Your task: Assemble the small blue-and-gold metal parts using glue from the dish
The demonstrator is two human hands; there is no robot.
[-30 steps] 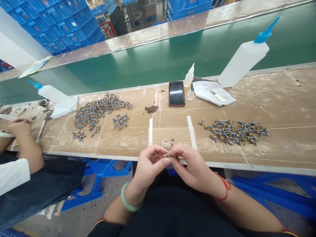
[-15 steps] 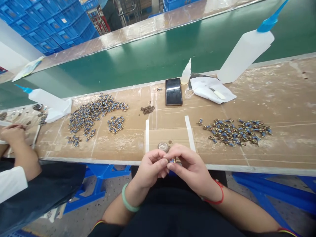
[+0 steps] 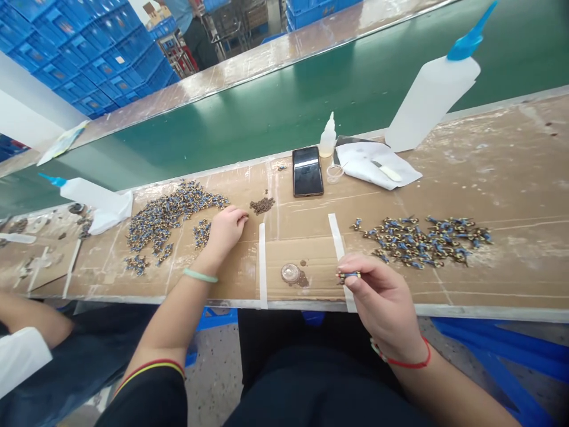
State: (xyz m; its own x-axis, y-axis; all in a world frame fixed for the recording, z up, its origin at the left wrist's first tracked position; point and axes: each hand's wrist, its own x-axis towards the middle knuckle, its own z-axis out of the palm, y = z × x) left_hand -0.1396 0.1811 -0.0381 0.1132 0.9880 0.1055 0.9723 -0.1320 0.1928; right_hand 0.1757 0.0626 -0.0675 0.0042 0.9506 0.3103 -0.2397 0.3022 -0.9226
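Observation:
My right hand (image 3: 384,296) pinches a small blue and gold piece (image 3: 349,276) over the right white tape strip. My left hand (image 3: 227,230) reaches across to the left, its fingertips pressed together beside a small pile of brown bits (image 3: 262,205); whatever they hold is too small to make out. A round clear dish (image 3: 290,273) sits on a cardboard pad (image 3: 278,252) between the tape strips, brown spots beside it. Similar blue and gold pieces form a large heap (image 3: 166,207), a smaller cluster (image 3: 201,232) partly behind my left hand, and another heap (image 3: 427,240) at right.
Behind the pad lie a phone (image 3: 307,172), a small dropper bottle (image 3: 328,137) and a white cloth (image 3: 373,165). A large white bottle (image 3: 431,101) stands back right, another bottle (image 3: 86,194) at left. A person's arm (image 3: 33,314) is at the far left.
My hands have separated. The left went forward and left to the brown pile; the right shifted right, keeping the blue and gold piece. The other person's hand has left the table.

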